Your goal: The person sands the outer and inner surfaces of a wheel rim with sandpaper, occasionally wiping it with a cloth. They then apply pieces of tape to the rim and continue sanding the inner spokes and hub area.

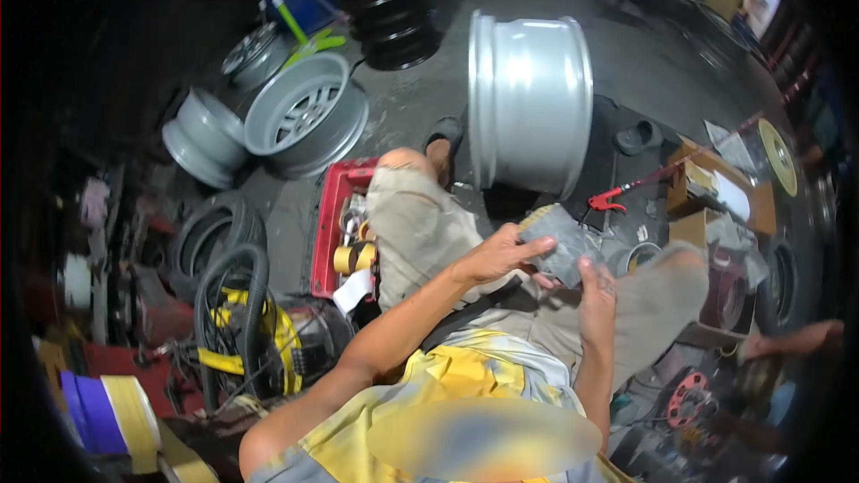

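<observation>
A grey sheet of sandpaper with a yellowish edge is between my two hands, above my lap. My left hand grips its left side, with the thumb on top and fingers partly underneath. On the lower right edge, my right hand pinches it with the thumb up. Just beyond stands a large silver wheel rim on its tread, its barrel facing me. A red-handled tool, possibly an air blow gun, lies to the right of the sheet.
At left are more rims, a red crate with tape rolls, and a yellow-black machine with a hose. Black stacked rims stand behind. Cardboard boxes are at right, near another person's bare limb.
</observation>
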`<state>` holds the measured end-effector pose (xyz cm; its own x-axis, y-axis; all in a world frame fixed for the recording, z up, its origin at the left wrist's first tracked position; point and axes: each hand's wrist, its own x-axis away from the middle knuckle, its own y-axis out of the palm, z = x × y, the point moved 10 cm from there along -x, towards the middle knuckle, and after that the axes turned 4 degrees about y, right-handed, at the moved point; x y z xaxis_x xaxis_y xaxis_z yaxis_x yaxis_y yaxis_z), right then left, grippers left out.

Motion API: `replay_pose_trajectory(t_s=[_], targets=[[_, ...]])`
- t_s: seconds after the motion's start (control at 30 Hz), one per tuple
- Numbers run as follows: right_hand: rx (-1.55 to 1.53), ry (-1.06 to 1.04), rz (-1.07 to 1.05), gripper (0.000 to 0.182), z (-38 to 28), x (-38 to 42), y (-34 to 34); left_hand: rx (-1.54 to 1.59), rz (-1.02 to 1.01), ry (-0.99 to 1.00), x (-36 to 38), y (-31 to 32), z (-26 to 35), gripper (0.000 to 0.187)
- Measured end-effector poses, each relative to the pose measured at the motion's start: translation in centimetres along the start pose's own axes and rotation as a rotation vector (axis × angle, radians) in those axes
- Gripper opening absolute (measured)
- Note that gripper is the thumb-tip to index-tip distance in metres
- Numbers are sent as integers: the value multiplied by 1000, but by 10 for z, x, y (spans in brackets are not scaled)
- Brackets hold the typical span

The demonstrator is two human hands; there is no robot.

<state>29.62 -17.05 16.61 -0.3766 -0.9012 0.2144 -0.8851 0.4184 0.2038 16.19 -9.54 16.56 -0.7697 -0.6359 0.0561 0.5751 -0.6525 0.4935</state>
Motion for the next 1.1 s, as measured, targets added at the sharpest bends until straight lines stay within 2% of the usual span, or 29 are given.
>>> replay_pose_trajectory(t_s=[0.07, 0.13, 0.2, 0.27, 0.33, 0.4, 0.43, 0.47, 0.53, 0.57, 0.63, 0.67, 0.7, 0.73, 0.77, 0.8, 0.83, 0.9, 0.93, 1.0, 1.03, 1.1], targets=[[184, -29, -144, 31, -4, -5, 14, -42, 67, 56, 3, -7, 13, 38], [181, -20, -109, 29, -19, -9, 20, -53, 208, 116, 9, -20, 37, 34], [163, -107, -233, 28, -41, -20, 37, -231, 256, 306, 7, -37, 76, 31], [194, -271, -262, 25, -74, -38, 44, -612, 371, 398, -3, -86, 106, 26], [344, -434, -264, 22, -114, -62, 54, -1319, 559, 354, -6, -63, 181, 27], [573, -634, -193, 22, -146, -98, 66, -1551, 597, 802, -20, -62, 217, 34], [615, -720, -156, 23, -157, -118, 74, -1675, 627, 753, -31, -70, 222, 40], [653, -806, -120, 26, -164, -140, 84, -1668, 633, 751, -42, -80, 221, 40], [804, -945, 30, 32, -161, -190, 98, -1914, 649, 740, -67, -101, 207, 45], [806, -946, 29, 32, -154, -214, 106, -1994, 616, 615, -78, -125, 188, 54], [943, -866, 402, 42, -148, -259, 103, -2002, 598, 660, -67, -119, 172, 57], [906, -711, 406, 47, -135, -284, 103, -2009, 564, 705, -62, -113, 162, 61], [866, -555, 426, 52, -127, -305, 99, -2021, 546, 670, -57, -119, 156, 62], [851, -247, 214, 58, -109, -329, 101, -2017, 513, 644, -58, -129, 153, 64], [868, -331, 289, 55, -116, -318, 100, -2067, 492, 676, -62, -133, 159, 62], [854, -329, 302, 52, -117, -315, 100, -2105, 482, 709, -67, -136, 167, 60], [790, -364, 257, 50, -114, -316, 102, -2057, 481, 744, -82, -141, 184, 56], [762, -471, 314, 48, -114, -298, 100, -1998, 446, 754, -121, -161, 228, 46], [744, -510, 324, 48, -106, -295, 100, -1981, 421, 733, -147, -174, 248, 40], [781, -405, 351, 45, -103, -276, 95, -1743, 498, 494, -193, -226, 277, 35], [780, -374, 272, 44, -102, -269, 96, -1750, 517, 449, -188, -232, 275, 35], [753, -378, 258, 43, -98, -258, 93, -1709, 523, 478, -185, -216, 274, 39]])
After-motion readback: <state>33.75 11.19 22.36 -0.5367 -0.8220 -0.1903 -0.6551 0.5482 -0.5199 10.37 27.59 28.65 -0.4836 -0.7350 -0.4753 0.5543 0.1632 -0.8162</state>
